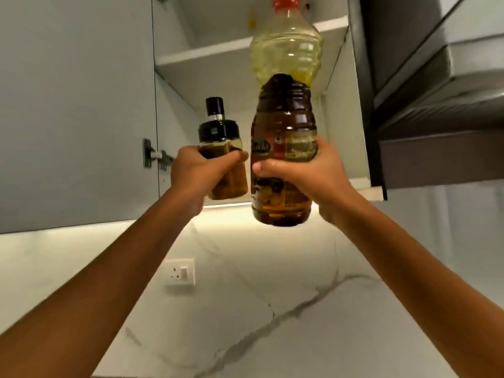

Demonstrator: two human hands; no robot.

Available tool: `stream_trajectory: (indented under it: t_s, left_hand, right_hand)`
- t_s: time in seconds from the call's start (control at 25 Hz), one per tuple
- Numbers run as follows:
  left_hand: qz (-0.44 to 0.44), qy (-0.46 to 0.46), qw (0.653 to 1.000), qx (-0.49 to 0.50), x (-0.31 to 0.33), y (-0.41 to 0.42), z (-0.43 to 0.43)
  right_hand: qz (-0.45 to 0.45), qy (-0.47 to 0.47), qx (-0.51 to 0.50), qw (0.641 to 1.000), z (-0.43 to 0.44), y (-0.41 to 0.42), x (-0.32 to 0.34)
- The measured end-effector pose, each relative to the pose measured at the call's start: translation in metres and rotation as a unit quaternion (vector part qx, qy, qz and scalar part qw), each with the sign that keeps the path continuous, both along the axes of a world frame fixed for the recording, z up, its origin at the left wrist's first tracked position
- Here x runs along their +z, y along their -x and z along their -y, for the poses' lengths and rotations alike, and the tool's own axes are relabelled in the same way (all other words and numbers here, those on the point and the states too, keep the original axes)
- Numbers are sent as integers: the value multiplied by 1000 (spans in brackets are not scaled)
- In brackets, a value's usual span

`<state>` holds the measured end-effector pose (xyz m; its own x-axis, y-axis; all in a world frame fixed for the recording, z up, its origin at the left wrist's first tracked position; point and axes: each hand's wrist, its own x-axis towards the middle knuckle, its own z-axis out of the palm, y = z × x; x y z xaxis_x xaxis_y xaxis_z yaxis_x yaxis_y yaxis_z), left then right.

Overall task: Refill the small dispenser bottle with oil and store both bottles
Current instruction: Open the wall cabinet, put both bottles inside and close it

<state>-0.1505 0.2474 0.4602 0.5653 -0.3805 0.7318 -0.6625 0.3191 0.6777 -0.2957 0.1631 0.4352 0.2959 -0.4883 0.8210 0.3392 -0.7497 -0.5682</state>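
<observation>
1. My left hand grips the small dispenser bottle, fingers curled round its glass body. Bottle upright, black spout up, amber oil inside.
2. My right hand grips the large oil bottle round its label band. It is upright with the red cap on top and is roughly half full.
3. Both bottles are in the air, side by side and almost touching, in front of the open cabinet. Neither is set down.
4. Key relation: both long axes are vertical and the cabinet floor lies ahead of the grips. The small bottle's base is about level with the front edge; the large one's hangs lower.
5. The left hand is nearer the hinge side, the right nearer the right wall.
6. Judgement: refill looks done and storing is underway. The large bottle needs a lift, and its cap may crowd the shelf above.
</observation>
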Motion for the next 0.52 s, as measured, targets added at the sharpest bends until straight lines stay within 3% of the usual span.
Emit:
stream_trajectory:
  t_s: [0.24,0.52]
  left_hand:
    - [-14,16,1000,-6,47,-35,68]
    - [-14,-19,1000,4,36,-65,123]
  right_hand:
    - [22,-37,9,999,54,-24,81]
    - [-34,-106,-34,993,111,-54,87]
